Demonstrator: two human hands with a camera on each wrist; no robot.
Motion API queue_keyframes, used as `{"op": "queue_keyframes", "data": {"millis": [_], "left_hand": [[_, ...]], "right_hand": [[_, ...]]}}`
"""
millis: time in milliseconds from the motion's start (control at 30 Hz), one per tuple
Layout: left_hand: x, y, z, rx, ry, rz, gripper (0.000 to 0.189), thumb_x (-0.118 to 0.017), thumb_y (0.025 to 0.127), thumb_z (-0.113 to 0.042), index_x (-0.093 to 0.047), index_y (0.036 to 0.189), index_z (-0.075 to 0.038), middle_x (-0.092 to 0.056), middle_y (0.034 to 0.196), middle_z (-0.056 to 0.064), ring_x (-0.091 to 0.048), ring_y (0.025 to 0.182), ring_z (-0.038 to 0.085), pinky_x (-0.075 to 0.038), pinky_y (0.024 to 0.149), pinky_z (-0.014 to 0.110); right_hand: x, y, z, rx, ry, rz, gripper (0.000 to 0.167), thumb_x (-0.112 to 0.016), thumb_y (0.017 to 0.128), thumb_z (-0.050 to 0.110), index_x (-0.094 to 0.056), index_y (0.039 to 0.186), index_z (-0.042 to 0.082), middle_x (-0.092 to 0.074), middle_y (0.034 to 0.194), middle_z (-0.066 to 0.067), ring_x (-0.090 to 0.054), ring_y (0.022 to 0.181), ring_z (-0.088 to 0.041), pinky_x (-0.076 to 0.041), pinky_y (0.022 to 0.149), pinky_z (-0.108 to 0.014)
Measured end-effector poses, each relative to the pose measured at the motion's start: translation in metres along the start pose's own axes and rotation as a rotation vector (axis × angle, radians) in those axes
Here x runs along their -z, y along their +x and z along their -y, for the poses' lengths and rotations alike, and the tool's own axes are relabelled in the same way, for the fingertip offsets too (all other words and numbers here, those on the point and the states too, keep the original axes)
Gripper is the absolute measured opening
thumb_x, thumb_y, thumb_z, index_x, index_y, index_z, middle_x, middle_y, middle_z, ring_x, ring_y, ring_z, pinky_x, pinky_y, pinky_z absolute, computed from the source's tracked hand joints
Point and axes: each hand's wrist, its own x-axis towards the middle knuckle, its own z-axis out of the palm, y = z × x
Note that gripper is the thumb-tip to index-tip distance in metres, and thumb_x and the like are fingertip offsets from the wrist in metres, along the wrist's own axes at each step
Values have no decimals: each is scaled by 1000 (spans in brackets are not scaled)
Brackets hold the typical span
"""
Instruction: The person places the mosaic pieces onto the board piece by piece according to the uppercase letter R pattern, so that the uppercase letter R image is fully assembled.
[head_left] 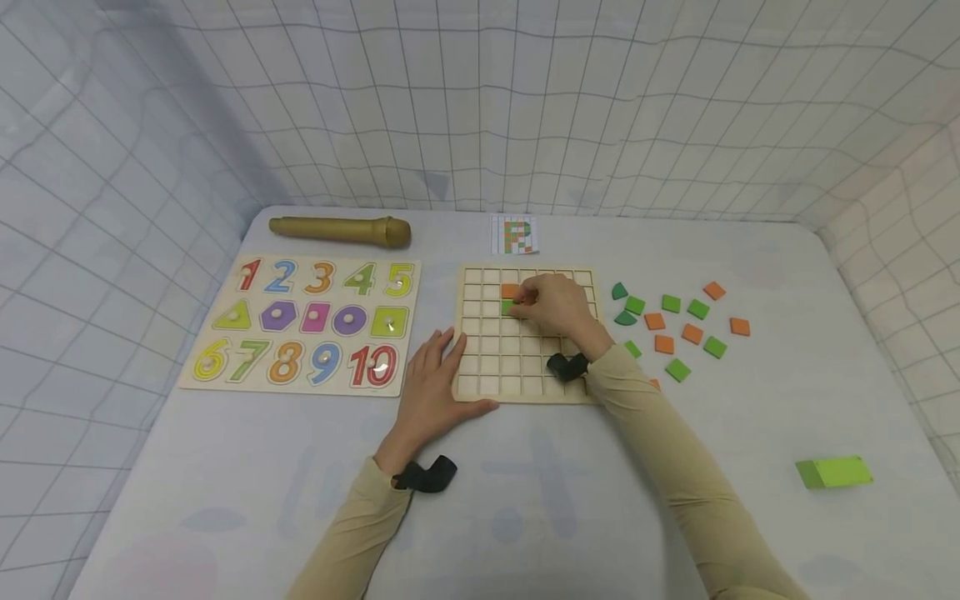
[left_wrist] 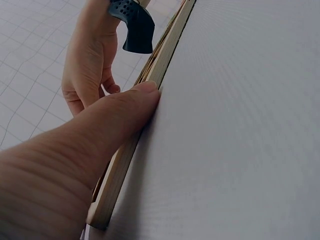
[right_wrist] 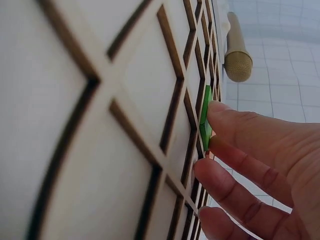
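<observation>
A pale wooden grid board [head_left: 480, 343] lies in the middle of the table. My left hand [head_left: 429, 394] steadies its lower left corner, fingers extended along the left side and thumb [left_wrist: 127, 107] against the front edge. Over the board's upper part, my right hand [head_left: 558, 304] pinches a green square tile [right_wrist: 205, 120] between thumb and forefinger, right at a grid cell. Just behind that tile, an orange square tile [head_left: 509, 290] sits in the grid. The right hand's other fingers curl close above the board.
Loose green and orange squares [head_left: 692, 333] and dark green quarter-round pieces [head_left: 619, 290] lie to the right. A number puzzle [head_left: 300, 329] stands left, with a gold microphone [head_left: 337, 230] behind it. Behind the board lies a pattern card [head_left: 514, 236]; a green block [head_left: 835, 472] rests front right.
</observation>
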Motion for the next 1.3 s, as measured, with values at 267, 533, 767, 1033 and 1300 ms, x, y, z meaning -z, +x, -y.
{"op": "queue_keyframes", "data": {"millis": [267, 533, 767, 1033, 1300], "left_hand": [[1, 1, 0, -3, 4, 0, 105, -78, 67, -58, -36, 146, -3, -27, 151, 15, -16, 139, 31, -14, 110, 47], [1, 1, 0, -5, 5, -1, 105, -78, 66, -57, -36, 146, -3, -27, 151, 15, -16, 139, 31, -14, 110, 47], [1, 1, 0, -3, 1, -1, 105, -78, 66, -57, -36, 145, -3, -27, 151, 15, -17, 139, 31, -14, 110, 48], [0, 0, 0, -5, 8, 0, 105, -78, 66, -57, -36, 146, -3, -27, 151, 15, -17, 139, 32, -14, 110, 48], [0, 0, 0, -5, 5, -2, 105, -78, 66, -57, -35, 146, -3, -27, 151, 15, -16, 139, 32, -15, 110, 49]], "right_hand": [[0, 2, -2, 12, 17, 4, 23, -74, 82, 36, -73, 93, 16, -64, 78, 3, -57, 70, -15, -43, 59, -32], [1, 3, -4, 29, 25, 19, 21, -75, 82, 34, -73, 94, 16, -66, 82, 3, -60, 76, -15, -45, 64, -33], [0, 1, -4, 8, 59, 34, 22, -73, 84, 33, -73, 98, 16, -65, 84, 3, -58, 75, -15, -44, 63, -32], [3, -5, -8, 62, 128, -59, 21, -68, 89, 32, -74, 98, 15, -65, 85, 1, -57, 74, -16, -45, 61, -33], [20, -20, -26, 157, 210, -306, 24, -66, 90, 30, -73, 100, 9, -67, 89, -4, -57, 71, -19, -44, 58, -33]]}}
